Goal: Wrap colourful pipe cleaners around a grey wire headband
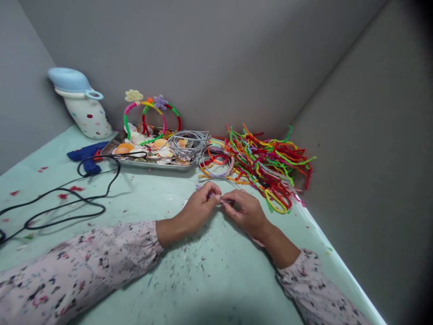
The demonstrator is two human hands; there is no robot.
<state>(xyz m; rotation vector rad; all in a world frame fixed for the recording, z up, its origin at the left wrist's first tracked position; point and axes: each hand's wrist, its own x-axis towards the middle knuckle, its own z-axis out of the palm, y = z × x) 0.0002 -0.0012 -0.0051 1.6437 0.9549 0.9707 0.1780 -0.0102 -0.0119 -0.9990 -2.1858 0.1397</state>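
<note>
My left hand [199,205] is closed in a pinch on a lilac pipe cleaner [211,194], of which only a short stretch shows between the fingers. Close beside it, my right hand [246,210] pinches the thin end of the same strand, thumb against forefinger. The fingertips of both hands nearly meet just above the table. Behind them lies a ring of grey wire [202,168], partly wrapped in pink and lilac. Whether the held strand joins that ring is hidden by my fingers.
A heap of coloured pipe cleaners [264,162] lies back right. The metal tray [158,167] holds shell-like pieces, a coil of grey wire [189,143] and two wrapped headbands [164,121]. At left are a blue glue gun [88,154], its black cord [101,205] and a white bottle [88,113].
</note>
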